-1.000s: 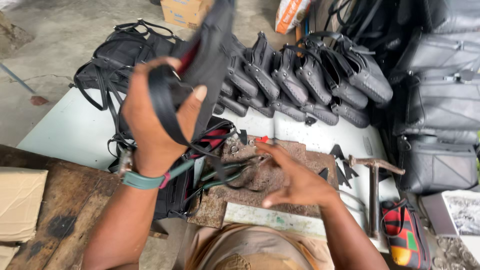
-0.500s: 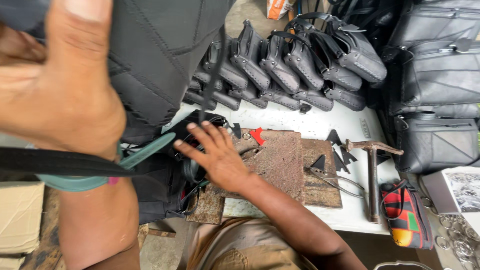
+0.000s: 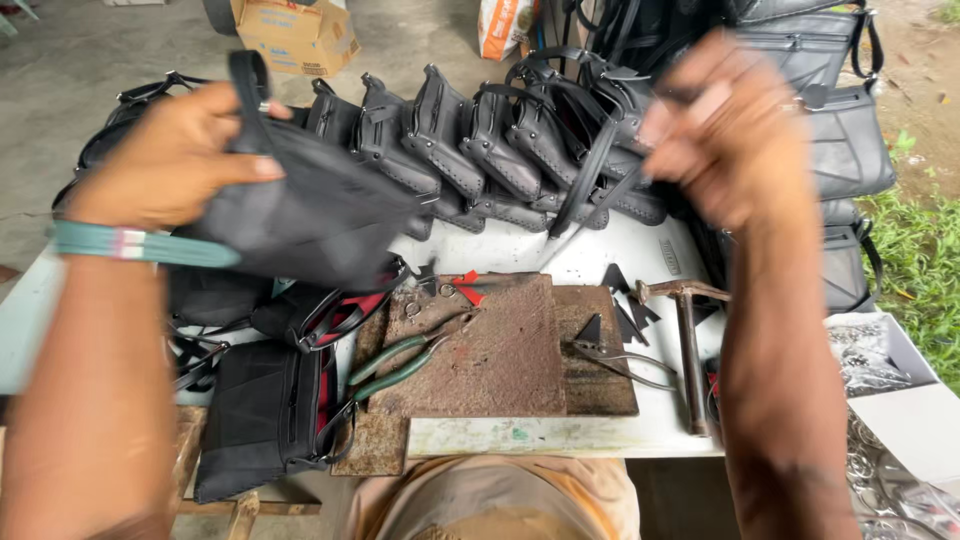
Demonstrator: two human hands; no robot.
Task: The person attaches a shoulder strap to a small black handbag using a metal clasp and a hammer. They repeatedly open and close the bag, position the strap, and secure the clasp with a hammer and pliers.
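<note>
My left hand (image 3: 175, 155) is raised at the left and grips a black leather bag (image 3: 310, 215) by its top edge, above the table. My right hand (image 3: 725, 130), blurred, is raised at the right and closed on the bag's black strap (image 3: 590, 185), which runs down from the fist toward the bag. Below both hands lies a rusty metal plate (image 3: 500, 345) with green-handled pliers (image 3: 395, 365) at its left edge.
A row of black bags (image 3: 480, 130) stands along the table's far side, with more stacked at the right (image 3: 840, 130). A hammer (image 3: 688, 350), thin pliers (image 3: 620, 360) and black leather scraps lie right of the plate. Another black bag (image 3: 260, 410) lies front left. A cardboard box (image 3: 295, 35) sits behind.
The bag has come down from right in front of the camera to table height at the left. My right hand has left the plate and risen to grip the strap.
</note>
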